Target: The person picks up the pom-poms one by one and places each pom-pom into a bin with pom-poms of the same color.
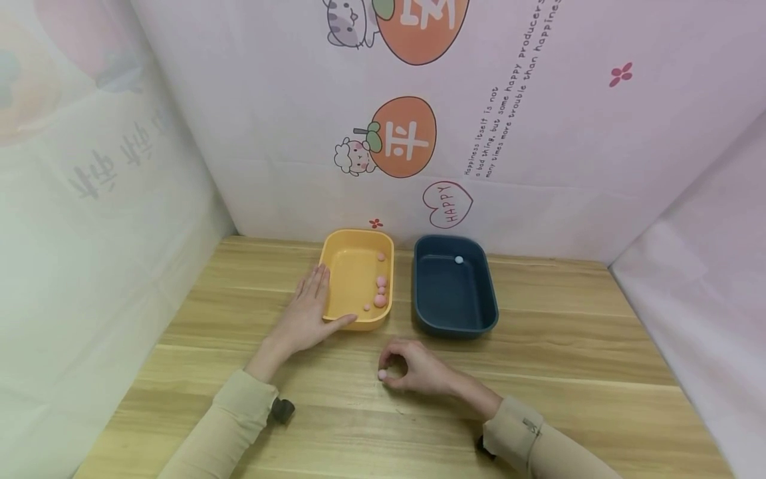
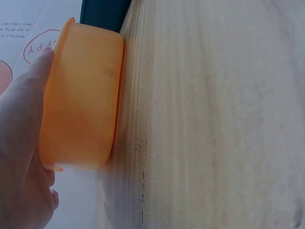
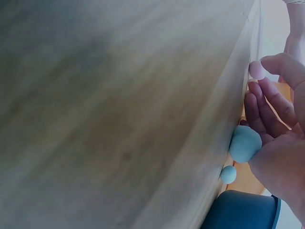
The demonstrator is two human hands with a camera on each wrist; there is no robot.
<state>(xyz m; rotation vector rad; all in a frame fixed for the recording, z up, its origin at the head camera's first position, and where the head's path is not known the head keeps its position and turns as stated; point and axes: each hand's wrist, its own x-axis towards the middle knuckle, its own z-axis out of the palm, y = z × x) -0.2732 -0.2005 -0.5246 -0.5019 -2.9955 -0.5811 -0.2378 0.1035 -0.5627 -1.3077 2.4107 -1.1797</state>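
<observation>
My left hand [image 1: 304, 320] rests on the yellow container [image 1: 353, 324], its straight fingers along the left rim and thumb along the near rim. Several pink balls [image 1: 380, 301] of differing sizes lie inside, toward the right wall. Low over the table, my right hand [image 1: 421, 369] pinches a small pale pink ball [image 3: 257, 70] between thumb and fingertip. Beside that palm, a larger light blue ball [image 3: 245, 144] and a smaller light blue ball [image 3: 228, 174] show in the right wrist view; the hand hides them from the head view.
To the right of the yellow container stands a dark blue container [image 1: 456, 327] with one pale ball [image 1: 459, 260] near its far wall. Both sit on a wooden table [image 1: 574, 346] close to a printed cloth backdrop [image 1: 538, 219]. Cloth also hangs at either side.
</observation>
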